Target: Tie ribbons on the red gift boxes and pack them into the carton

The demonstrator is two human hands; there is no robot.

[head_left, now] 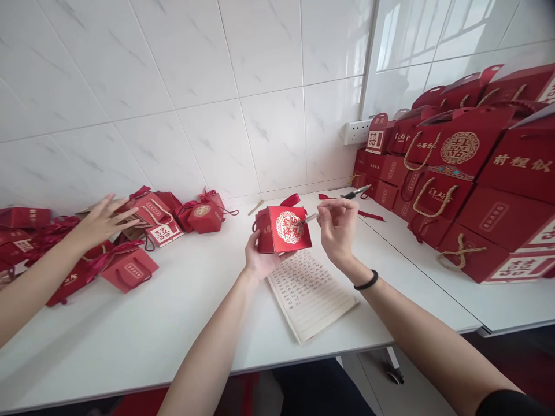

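Note:
A small red gift box (289,230) with a round patch of light characters on its front rests in my left hand (259,257), whose fingers wrap its left side and underside. My right hand (338,231), with a black band at the wrist, pinches a pen (356,192). The dark and silver part of the pen sticks out to the right. Its pale end points left, close to the box's front; I cannot tell if it touches. Below the box lies an open notebook (310,294) with handwritten lines, partly covered by the left hand and the box.
Another person's hand (106,216) reaches from the left over a heap of red boxes (130,268) with ribbons. Stacked red boxes with rope handles (459,150) fill the right side. A red ribbon (370,216) lies behind my right hand. A power strip (358,133) sits at the tiled wall.

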